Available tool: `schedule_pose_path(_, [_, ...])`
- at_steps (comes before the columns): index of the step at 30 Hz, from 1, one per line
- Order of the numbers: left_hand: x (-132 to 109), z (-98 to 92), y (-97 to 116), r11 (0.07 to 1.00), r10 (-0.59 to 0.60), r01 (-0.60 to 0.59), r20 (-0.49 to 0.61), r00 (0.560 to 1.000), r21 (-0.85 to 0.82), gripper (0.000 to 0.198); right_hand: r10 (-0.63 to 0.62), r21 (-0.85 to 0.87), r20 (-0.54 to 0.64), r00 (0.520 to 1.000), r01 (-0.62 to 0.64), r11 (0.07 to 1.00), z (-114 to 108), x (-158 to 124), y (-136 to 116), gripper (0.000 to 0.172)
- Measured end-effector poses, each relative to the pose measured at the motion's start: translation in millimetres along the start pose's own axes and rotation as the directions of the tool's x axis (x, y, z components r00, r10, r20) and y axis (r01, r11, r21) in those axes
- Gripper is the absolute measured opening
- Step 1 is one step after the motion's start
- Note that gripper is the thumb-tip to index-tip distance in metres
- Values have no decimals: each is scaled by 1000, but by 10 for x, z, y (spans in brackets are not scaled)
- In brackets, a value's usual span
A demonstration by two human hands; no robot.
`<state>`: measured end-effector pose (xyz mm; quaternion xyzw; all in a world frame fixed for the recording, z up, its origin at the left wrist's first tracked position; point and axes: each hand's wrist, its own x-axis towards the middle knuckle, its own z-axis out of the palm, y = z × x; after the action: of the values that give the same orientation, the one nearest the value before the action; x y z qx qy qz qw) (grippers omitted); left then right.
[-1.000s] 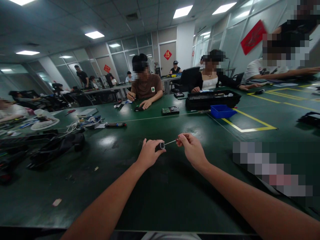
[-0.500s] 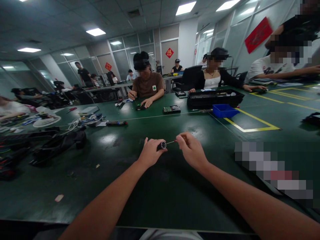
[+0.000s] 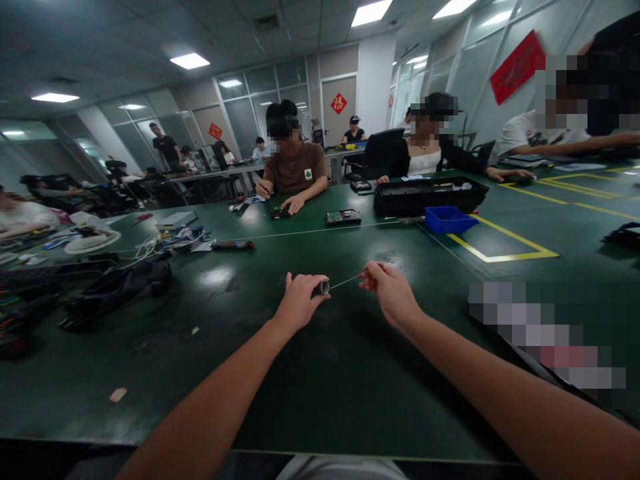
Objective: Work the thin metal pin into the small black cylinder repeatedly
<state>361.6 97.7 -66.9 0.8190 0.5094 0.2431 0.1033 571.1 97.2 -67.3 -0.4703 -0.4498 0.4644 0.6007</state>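
Note:
My left hand (image 3: 299, 301) is closed around a short black cylinder (image 3: 323, 288), whose round end with a pale ring faces right. The fingers cover most of its body. In my right hand (image 3: 395, 293) is a thin screwdriver (image 3: 346, 281), pinched by its reddish handle. Its slim metal shaft slants down to the left, the tip close to the cylinder's ringed end. Whether the tip touches it I cannot tell. Both hands are just above the green table (image 3: 320, 387).
A blue bin (image 3: 447, 221) stands before a black tray (image 3: 430, 197). Behind my hands lie a circuit-board device (image 3: 343, 217) and a dark pen-like tool (image 3: 233, 245). Black parts (image 3: 120, 290) and cables (image 3: 150, 248) lie left. Opposite, a person in brown (image 3: 297, 170) works on a small device.
My right hand has shifted right with the screwdriver, so more of the shaft shows between the hands. The left hand and cylinder have moved slightly left, and the ringed end looks different.

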Motion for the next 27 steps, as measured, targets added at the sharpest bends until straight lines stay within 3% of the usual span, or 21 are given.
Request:
schedule_pose_path(8, [8,38,16,1000,11,-11,-21,1000,0,27,-204,-269,38,978,206,941,27,-127,-46,30])
schedule_pose_path(19, [-14,23,26,999,-4,4,-4,1000,-35,27,-237,-347,63,969,245,905,50,-220,-165,29])
schedule_pose_path(23, [-23,29,21,999,5,-5,-13,1000,-38,28,-261,-477,93,961,273,835,48,-276,-205,34])
schedule_pose_path(27, [-32,33,11,999,-3,3,-16,1000,-32,27,-320,-513,169,932,361,779,39,-297,-192,24])
